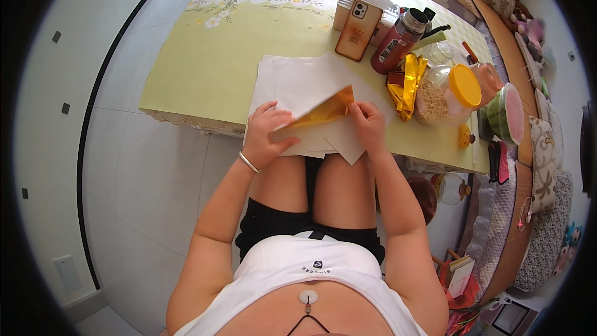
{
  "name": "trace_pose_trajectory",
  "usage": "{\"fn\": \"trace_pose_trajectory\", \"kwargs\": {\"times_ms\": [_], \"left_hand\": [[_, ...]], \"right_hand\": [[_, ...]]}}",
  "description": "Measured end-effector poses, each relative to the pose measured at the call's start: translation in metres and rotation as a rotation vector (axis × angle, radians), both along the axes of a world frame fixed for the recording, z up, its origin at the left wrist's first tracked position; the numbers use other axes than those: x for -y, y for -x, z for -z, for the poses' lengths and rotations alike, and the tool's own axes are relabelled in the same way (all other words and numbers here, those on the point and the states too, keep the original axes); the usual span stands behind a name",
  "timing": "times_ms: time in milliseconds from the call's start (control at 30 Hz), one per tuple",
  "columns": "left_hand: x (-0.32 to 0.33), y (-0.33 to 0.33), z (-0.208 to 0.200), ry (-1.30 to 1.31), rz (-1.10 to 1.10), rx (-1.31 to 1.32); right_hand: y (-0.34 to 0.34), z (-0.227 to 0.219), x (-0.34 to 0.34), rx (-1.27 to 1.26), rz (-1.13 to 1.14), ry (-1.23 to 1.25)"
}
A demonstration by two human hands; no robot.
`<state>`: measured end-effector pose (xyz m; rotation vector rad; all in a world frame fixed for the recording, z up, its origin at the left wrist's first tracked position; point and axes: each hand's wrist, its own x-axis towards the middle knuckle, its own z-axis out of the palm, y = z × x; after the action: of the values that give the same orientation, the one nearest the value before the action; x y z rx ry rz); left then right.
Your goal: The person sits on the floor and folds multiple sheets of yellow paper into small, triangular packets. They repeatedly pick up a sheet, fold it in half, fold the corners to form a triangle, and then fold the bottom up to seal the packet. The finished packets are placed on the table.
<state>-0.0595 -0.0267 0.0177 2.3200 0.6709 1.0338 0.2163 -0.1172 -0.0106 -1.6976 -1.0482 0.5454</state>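
Note:
A sheet of shiny gold paper point(326, 111), folded over with a pale side showing, is tilted up above a loose stack of white paper point(305, 78) at the table's near edge. My right hand point(368, 123) pinches its right-hand corner between thumb and fingers. Around its left end is my left hand point(266, 135), with the thumb below the paper and the fingers above; the palm hides that end. A bangle point(250, 162) circles my left wrist. Some white sheets overhang the table edge above my thighs.
Beyond the sheets, a phone point(359, 30) leans upright beside an uncapped red flask point(401, 40). Crumpled gold foil point(407, 84), a yellow-lidded jar point(435, 96) and a watermelon-patterned container point(505, 114) stand on the right of the table point(186, 74). A sofa point(497, 43) runs along the right.

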Motion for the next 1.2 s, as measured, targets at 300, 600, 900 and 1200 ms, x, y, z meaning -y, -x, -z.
{"fn": "trace_pose_trajectory", "kwargs": {"times_ms": [300, 600, 900, 1200], "left_hand": [[-0.018, 0.021, 0.000, 0.751, -0.410, 0.612], [-0.011, -0.001, 0.016, 0.989, -0.364, 0.751], [0.016, 0.024, 0.003, 1.241, -0.244, 0.944], [0.029, 0.026, -0.008, 1.290, -0.267, 1.143]], "right_hand": [[-0.006, -0.039, 0.070, 0.739, -0.551, 0.187], [0.037, -0.021, 0.036, 0.811, -0.481, 0.056], [0.008, -0.062, 0.072, 0.776, -0.559, 0.302], [0.004, -0.033, 0.061, 0.811, -0.540, 0.100]]}}
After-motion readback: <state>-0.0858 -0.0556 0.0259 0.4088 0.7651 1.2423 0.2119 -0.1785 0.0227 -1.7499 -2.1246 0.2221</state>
